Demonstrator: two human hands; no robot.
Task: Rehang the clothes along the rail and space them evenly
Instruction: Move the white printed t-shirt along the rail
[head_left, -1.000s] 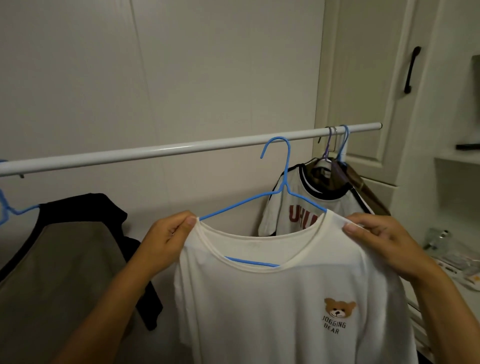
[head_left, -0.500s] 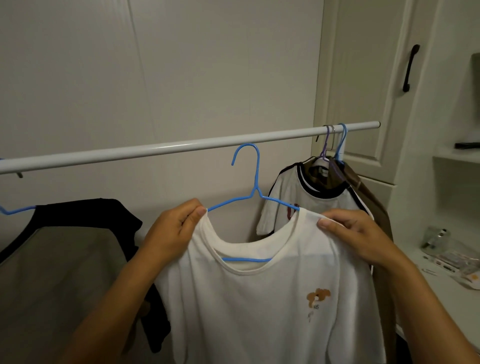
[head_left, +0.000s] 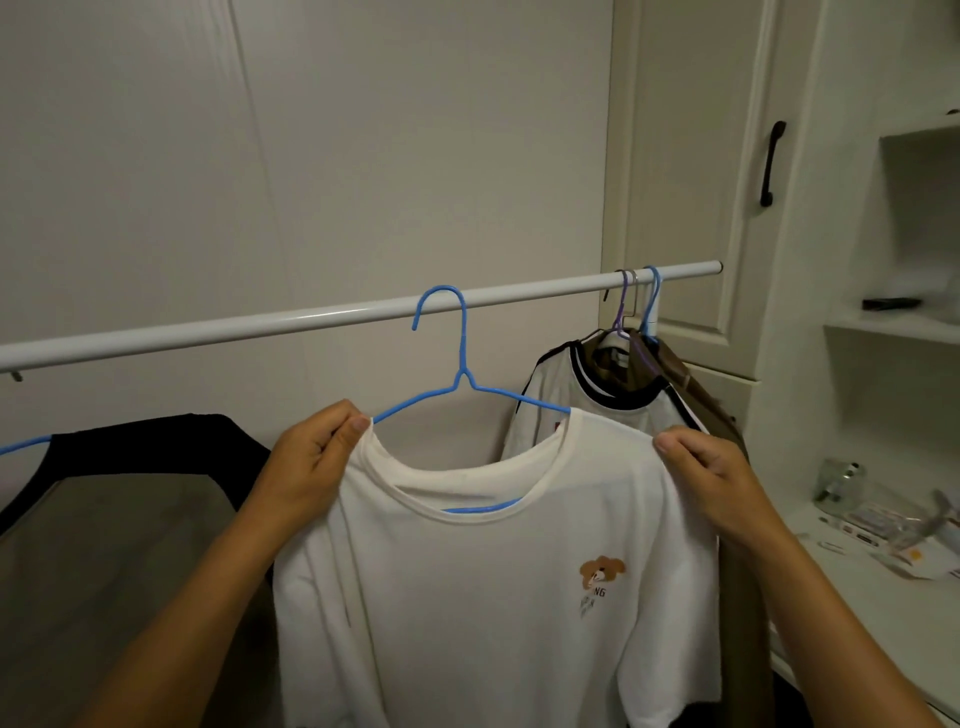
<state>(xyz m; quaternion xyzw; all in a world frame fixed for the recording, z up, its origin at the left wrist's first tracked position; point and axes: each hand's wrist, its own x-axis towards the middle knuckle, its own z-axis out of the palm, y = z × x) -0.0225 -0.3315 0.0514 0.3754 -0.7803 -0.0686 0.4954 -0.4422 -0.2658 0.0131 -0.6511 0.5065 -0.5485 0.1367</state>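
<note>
Now, left hand (head_left: 306, 467), right hand (head_left: 714, 480): fingers tight on soft white tee (head_left: 493, 597) shoulders.

One rail (head_left: 260, 332). Two hands: left hand (head_left: 311, 467), right hand (head_left: 711, 483). Four garments: white tee (head_left: 493, 597), grey-black top (head_left: 119, 545) left, trimmed shirt (head_left: 608, 410) and brown garment (head_left: 701, 395) right. Three blue hangers (head_left: 461, 353) (head_left: 26, 446) (head_left: 652, 301), one purple hanger (head_left: 622, 306).

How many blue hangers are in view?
3: middle hanger in the white tee, left-edge hanger in a dark top, right-end hanger on the rail. Others may be hidden.
</note>
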